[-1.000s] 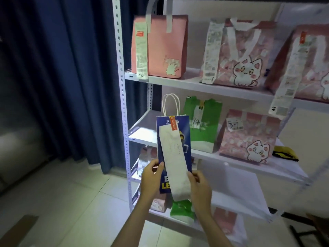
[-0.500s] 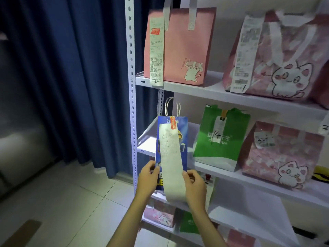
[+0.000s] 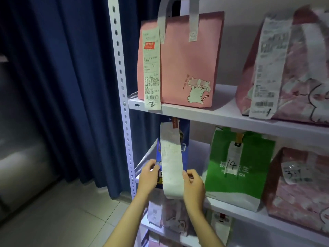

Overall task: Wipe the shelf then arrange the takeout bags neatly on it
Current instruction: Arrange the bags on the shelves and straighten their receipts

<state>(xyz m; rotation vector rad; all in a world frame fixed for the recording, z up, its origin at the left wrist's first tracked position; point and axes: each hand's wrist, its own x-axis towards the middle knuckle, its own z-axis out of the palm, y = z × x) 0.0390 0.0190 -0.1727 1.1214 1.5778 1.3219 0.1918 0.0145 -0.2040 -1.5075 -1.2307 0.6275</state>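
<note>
Step in hand, by my reading: arranging, not wiping. A narrow dark-blue paper takeout bag (image 3: 183,148) with a long white receipt (image 3: 171,163) hanging down its front is being set on the left end of the white metal middle shelf (image 3: 231,205).

Left hand (image 3: 148,177) grips the bag's left edge low down, thumb on the front. Right hand (image 3: 194,186) clasps the right edge, fingers curled, thumb against the receipt. Both forearms reach up and forward from the near bottom.

The bag stands upright, top tucked under the upper shelf (image 3: 222,115), left of the green paper bag marked 14 (image 3: 238,168), a gap between them.

Next move likely calls for pushing it back, squaring it with the green bag, then releasing.
</note>
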